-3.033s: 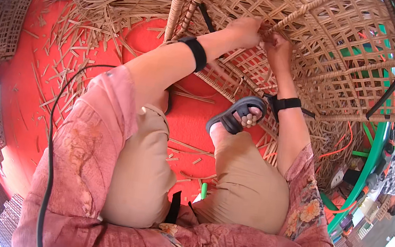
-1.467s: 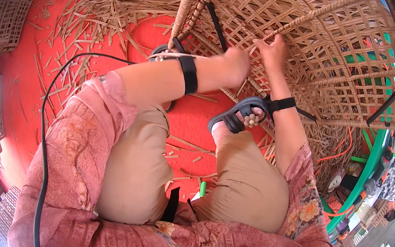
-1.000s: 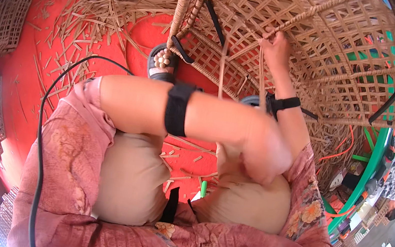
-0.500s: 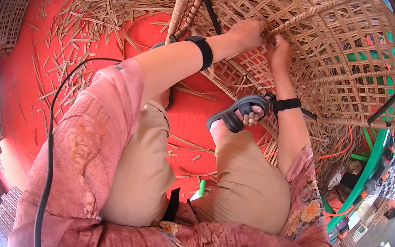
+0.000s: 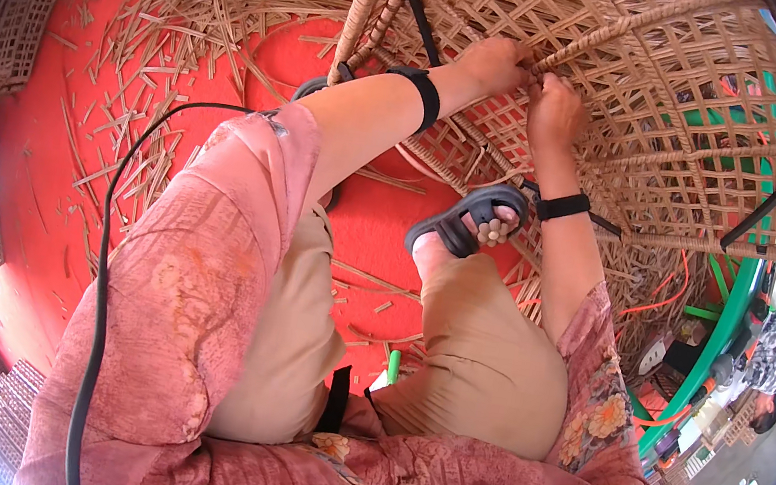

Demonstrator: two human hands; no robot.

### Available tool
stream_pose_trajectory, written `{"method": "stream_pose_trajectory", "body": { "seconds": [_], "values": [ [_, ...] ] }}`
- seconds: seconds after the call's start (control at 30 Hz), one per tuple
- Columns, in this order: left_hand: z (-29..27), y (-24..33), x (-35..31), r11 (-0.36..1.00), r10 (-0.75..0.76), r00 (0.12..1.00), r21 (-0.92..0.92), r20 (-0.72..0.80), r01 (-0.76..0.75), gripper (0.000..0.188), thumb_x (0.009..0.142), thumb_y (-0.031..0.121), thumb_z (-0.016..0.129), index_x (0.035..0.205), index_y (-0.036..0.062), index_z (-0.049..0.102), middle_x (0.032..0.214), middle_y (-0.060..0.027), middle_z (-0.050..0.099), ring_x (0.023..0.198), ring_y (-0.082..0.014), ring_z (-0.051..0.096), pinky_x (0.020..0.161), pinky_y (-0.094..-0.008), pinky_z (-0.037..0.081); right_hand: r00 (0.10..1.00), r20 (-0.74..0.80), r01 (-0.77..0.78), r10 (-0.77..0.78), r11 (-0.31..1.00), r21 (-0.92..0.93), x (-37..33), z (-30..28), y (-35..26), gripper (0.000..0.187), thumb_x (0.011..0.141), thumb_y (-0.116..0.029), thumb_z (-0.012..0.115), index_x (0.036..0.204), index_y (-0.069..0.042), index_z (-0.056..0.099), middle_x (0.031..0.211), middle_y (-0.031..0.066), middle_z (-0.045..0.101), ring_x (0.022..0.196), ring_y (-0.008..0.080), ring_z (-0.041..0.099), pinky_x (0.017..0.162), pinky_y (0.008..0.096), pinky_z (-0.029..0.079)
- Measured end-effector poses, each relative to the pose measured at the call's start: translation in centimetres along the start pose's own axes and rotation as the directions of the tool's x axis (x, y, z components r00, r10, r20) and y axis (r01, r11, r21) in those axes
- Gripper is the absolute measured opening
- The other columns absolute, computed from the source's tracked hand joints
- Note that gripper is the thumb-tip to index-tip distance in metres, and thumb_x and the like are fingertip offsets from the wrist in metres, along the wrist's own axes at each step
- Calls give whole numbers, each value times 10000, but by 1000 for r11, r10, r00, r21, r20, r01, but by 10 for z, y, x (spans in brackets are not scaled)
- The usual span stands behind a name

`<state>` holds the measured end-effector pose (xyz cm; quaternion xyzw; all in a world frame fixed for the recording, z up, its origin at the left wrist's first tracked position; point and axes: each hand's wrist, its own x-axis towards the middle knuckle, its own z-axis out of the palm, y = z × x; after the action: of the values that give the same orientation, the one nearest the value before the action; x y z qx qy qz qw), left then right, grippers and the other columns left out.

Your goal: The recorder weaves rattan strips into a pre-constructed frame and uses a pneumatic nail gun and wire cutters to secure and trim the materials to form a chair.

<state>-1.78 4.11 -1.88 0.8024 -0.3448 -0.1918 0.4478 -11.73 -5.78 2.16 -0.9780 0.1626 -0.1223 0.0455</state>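
A large open-weave basket (image 5: 686, 96), tan and made of flat woven strips, stands in front of me and to the right. A rod wrapped in the same strip (image 5: 627, 23) runs across its lattice. Where the rod's lower end meets the weave, my left hand (image 5: 495, 65) is closed, its fingertips mostly hidden. Close beside it, my right hand (image 5: 557, 115) pinches at the same spot with fingers pressed together. What lies between the fingers is too small to make out. Both hands touch the basket.
Loose tan strips (image 5: 213, 5) and short offcuts litter the red floor (image 5: 52, 165). My sandalled foot (image 5: 475, 220) is by the basket's lower edge. More woven pieces (image 5: 17, 22) stand at far left. A green curved frame (image 5: 707, 372) and orange cord (image 5: 674, 293) are at right.
My left forearm has shifted slightly right, and its hand stays at the rod. My right hand has turned a little, its fingers still at the same spot.
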Motion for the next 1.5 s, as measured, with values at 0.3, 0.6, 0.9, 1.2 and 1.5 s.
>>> {"method": "stream_pose_trajectory", "body": {
  "seconds": [0.3,0.6,0.9,1.2,1.5],
  "values": [
    [-5,5,-5,998,45,999,-49,-2,-45,258,756,257,667,896,42,636,835,-164,639,821,-291,621,729,-385,478,990,-46,-112,130,953,280,2,29,3,128,755,-92,604,811,23,597,787,235,622,762,386,614,665,473,478],
    [-15,13,-9,925,116,993,367,-15,-103,313,812,221,592,1098,95,616,1115,-137,577,1024,-309,584,882,-401,461,977,155,-215,150,647,731,0,36,10,298,762,13,517,1053,58,563,835,169,655,801,263,645,718,348,490],
    [-21,9,2,852,76,991,508,114,-124,259,806,186,568,1038,180,684,1208,-90,521,1208,-262,451,989,-419,376,851,476,-516,223,184,837,1,38,12,586,709,112,507,1284,60,412,1069,99,580,1005,198,563,812,276,454],
    [-23,18,9,803,-180,958,595,223,12,301,815,196,550,1095,148,651,1241,-103,541,1223,-251,452,1014,-437,311,850,520,-526,84,71,848,3,44,25,676,681,112,498,1337,102,335,900,20,533,815,109,527,700,208,430],
    [-28,25,-4,786,-111,983,618,147,-4,274,816,192,554,1043,74,652,1193,-122,563,1194,-280,472,975,-448,344,880,445,-465,167,104,879,2,42,7,434,741,50,522,1171,94,492,776,-13,509,710,79,498,661,211,421]
  ]
}}
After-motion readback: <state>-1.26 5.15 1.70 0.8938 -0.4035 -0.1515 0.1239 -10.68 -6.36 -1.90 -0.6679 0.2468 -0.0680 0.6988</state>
